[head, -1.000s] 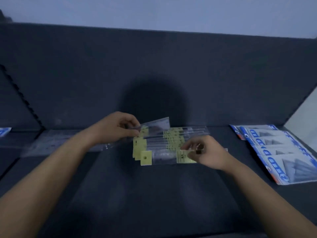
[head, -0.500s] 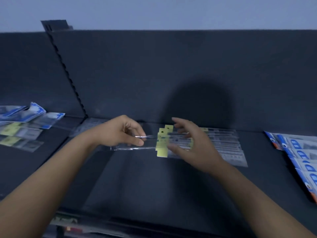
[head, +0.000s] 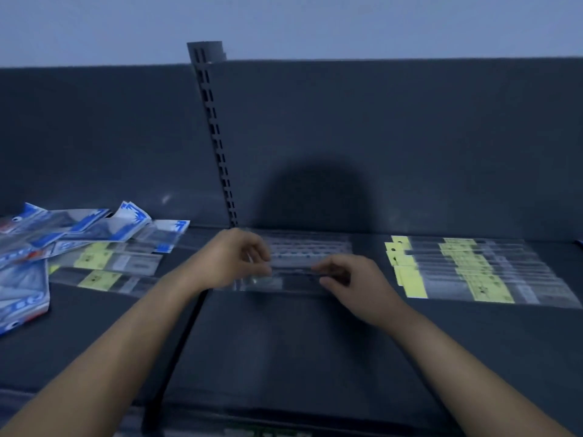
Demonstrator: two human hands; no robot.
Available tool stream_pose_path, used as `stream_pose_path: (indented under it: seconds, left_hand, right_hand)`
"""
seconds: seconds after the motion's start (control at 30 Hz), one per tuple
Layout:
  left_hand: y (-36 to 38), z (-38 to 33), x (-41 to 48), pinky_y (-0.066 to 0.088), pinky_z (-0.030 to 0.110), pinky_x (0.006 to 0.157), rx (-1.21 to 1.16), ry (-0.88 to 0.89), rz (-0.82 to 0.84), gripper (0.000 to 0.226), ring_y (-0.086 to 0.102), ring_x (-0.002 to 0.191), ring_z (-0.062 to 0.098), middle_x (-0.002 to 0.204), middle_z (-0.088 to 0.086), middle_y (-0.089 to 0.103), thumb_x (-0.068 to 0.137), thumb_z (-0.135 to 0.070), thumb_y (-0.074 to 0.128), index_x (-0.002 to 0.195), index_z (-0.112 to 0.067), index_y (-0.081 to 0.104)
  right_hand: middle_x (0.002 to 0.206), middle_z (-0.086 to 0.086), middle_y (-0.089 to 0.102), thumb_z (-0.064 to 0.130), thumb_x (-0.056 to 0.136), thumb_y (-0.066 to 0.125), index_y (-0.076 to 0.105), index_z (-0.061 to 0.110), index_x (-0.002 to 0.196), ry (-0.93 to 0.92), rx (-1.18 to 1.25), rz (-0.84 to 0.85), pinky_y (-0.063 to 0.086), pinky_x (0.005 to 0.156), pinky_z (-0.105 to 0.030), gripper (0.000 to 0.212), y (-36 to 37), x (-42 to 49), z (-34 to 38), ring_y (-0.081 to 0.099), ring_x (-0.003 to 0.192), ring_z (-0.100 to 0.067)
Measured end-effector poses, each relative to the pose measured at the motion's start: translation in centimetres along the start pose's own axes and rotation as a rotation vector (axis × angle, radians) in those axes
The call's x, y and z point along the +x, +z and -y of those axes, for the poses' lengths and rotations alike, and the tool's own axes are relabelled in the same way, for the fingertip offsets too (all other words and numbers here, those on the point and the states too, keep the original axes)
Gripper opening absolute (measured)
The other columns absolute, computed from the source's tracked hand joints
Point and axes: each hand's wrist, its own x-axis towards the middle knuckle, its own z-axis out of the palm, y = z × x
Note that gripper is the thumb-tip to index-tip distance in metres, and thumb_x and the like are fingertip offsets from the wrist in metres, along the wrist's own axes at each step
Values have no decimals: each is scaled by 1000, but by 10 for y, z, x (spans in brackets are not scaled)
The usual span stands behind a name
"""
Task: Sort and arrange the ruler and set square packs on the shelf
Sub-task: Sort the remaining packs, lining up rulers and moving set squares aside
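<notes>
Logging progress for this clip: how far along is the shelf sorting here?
Done: a yellow-tag row lies neatly overlapped on the right. In hand: the left hand and right hand pinch a clear pack at centre, just in front of a clear stack. Left: the blue packs and some loose yellow-tag packs lie jumbled on the left.

A shop: dark display shelf (head: 284, 342) with a slotted upright (head: 217, 146), stocked with packaged rulers (head: 473, 269).
</notes>
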Motion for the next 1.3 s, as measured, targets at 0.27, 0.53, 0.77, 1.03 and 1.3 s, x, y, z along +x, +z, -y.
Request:
stream_pose_path:
  seconds: [0.27,0.53,0.77,1.03,1.3]
  left_hand:
    - [14,32,36,40,11,57,29,114,-49,21,56,62,-2,74,-16,60,75,-29,82,78,-29,60]
    - [28,32,26,45,25,79,199,184,-186,29,54,85,9,95,-5,61,84,-42,69,99,-18,66]
    - [31,31,24,36,35,97,353,198,-109,39,51,112,19,119,-1,59,91,-50,56,117,-22,65]
    - [-6,45,0,30,35,100,483,192,-167,52,50,114,18,123,-2,58,92,-60,44,123,-21,59]
    - [-120,146,-54,30,36,101,697,72,-228,55,50,116,21,123,0,58,90,-62,41,124,-22,56]
  right_hand:
    - [91,8,69,0,87,56,72,16,90,47,-316,-231,47,87,-31,23,10,24,9,62,88,-18]
    - [106,21,53,47,76,71,62,37,108,3,-433,-10,17,87,-19,34,18,29,-9,42,106,-1]
    - [110,19,52,44,84,63,61,36,114,-43,-528,28,11,91,-17,32,20,39,-11,45,116,-7]
    - [115,17,53,56,85,54,56,34,121,-92,-586,60,18,93,-19,42,43,61,29,49,111,-7]
    - [124,11,51,58,86,51,49,30,131,-131,-503,91,39,97,-27,53,141,98,123,51,114,-10]
